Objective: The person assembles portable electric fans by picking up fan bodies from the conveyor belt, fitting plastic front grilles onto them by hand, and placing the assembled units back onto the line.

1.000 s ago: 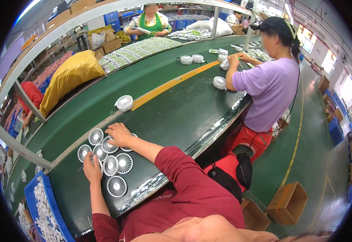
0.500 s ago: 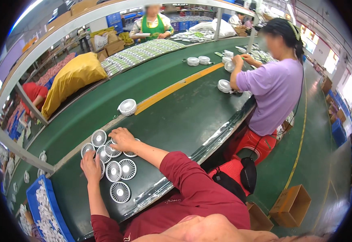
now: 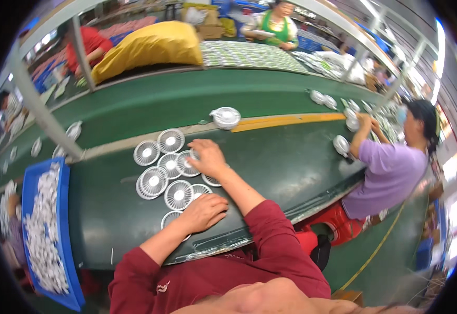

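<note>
Left hand: your left hand (image 3: 203,211) lies palm down, fingers loosely spread, flat on the green belt; it covers the edge of a round white slatted plastic fan grille (image 3: 172,220) at the cluster's 6 o'clock. Nothing gripped, just pressing.
Right hand: your right hand (image 3: 207,158) reaches across, palm down, fingers resting on the white grilles at the cluster's 3 o'clock; can't tell if it pinches one or only touches.
Fan grilles: cluster of round white slatted discs (image 3: 165,172) lying flat on the belt, some overlapping, directly in front of you between both hands. One with a grey hub (image 3: 178,194) sits just at 10 o'clock of your left hand.
Single fan part: thicker white round fan housing (image 3: 226,117) alone, at 1 o'clock of the cluster, touching the yellow stripe's end.
Belt: dark green conveyor surface (image 3: 281,167) with a yellow lengthwise stripe (image 3: 291,121).
Blue bin: blue plastic tray (image 3: 63,220) at your 9 o'clock, full of small white parts (image 3: 42,230).
Co-worker: a person in a purple shirt (image 3: 391,175) at your 3 o'clock, hands on white round parts (image 3: 342,144) at the belt edge.
Far side: a large yellow sack (image 3: 150,47) at 12 o'clock; a person in a green apron (image 3: 276,26) at 1 o'clock, well apart.
Sleeves: both your forearms wear dark red sleeves (image 3: 270,246).
</note>
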The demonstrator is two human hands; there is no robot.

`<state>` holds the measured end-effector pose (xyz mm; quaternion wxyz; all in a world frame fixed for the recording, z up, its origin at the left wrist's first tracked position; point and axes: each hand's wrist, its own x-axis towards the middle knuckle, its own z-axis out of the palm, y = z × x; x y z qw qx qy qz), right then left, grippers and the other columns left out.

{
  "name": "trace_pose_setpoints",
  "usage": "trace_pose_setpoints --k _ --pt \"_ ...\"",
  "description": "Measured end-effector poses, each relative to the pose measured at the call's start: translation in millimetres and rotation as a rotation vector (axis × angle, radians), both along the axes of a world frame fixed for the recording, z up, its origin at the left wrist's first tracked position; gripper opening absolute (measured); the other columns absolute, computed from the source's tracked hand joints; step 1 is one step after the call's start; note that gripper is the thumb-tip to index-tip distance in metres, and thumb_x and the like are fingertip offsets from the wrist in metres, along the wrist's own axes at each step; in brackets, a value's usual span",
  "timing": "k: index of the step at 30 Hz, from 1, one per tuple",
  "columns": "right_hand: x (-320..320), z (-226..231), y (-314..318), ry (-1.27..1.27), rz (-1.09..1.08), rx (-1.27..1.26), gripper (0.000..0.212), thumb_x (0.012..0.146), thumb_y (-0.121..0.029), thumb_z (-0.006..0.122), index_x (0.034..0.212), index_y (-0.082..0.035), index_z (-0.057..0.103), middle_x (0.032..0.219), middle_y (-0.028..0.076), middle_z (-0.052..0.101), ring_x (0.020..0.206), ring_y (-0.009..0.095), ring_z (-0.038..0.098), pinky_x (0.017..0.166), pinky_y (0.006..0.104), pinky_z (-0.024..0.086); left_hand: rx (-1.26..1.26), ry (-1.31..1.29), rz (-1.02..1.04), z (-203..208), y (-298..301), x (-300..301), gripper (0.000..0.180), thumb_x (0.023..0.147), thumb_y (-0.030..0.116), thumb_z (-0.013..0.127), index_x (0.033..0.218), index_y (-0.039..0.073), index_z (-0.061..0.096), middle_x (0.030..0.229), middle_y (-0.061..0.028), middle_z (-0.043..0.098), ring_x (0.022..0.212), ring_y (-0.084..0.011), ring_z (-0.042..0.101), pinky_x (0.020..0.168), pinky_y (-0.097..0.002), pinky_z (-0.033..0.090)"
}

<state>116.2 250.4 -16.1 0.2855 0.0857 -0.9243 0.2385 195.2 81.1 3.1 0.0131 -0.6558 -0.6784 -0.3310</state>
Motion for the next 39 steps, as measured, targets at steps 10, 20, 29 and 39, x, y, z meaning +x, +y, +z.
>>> trace_pose_setpoints --k 10,20,29,39 --pt "-5.9 5.6 -1.2 -0.045 0.001 -0.025 0.044 0.077 -0.028 0.074 0.115 -0.008 0.065 0.122 0.016 0.062 0.115 0.034 0.055 0.100 0.0434 0.042 0.055 -0.081 0.009 -11.0 -4.9 -13.0 0.015 0.085 0.013 0.065 0.098 0.007 0.062 0.100 -0.0044 0.061 0.100 -0.0242 0.059 0.085 -0.0390 0.046" --pt "-49.9 5.2 83.7 -0.024 -0.460 0.068 0.052 0.079 -0.030 0.071 0.124 -0.008 0.061 0.127 0.022 0.059 0.115 0.042 0.054 0.099 0.0467 0.042 0.109 -0.149 -0.008 -8.4 -2.2 -8.5 0.010 0.084 0.011 0.064 0.091 0.006 0.059 0.089 -0.0069 0.059 0.093 -0.0252 0.059 0.079 -0.0386 0.046" --pt "-58.7 17.5 82.1 -0.039 0.078 -0.974 0.037 0.098 -0.019 0.053 0.129 0.001 0.054 0.128 0.018 0.060 0.118 0.024 0.058 0.098 0.0347 0.046 0.048 -0.120 -0.018 -4.4 -6.2 -14.8 0.013 0.085 0.013 0.064 0.097 0.007 0.064 0.103 -0.0040 0.063 0.101 -0.0225 0.061 0.085 -0.0367 0.048" --pt "-67.4 -10.8 96.7 0.039 -0.031 -0.756 0.026 0.093 -0.010 0.057 0.116 0.001 0.063 0.108 0.012 0.069 0.100 0.018 0.066 0.086 0.0296 0.051 0.096 -0.047 -0.011 18.5 -7.9 -12.6 0.016 0.086 0.016 0.066 0.100 0.007 0.066 0.107 -0.0034 0.066 0.101 -0.0208 0.062 0.083 -0.0352 0.049"
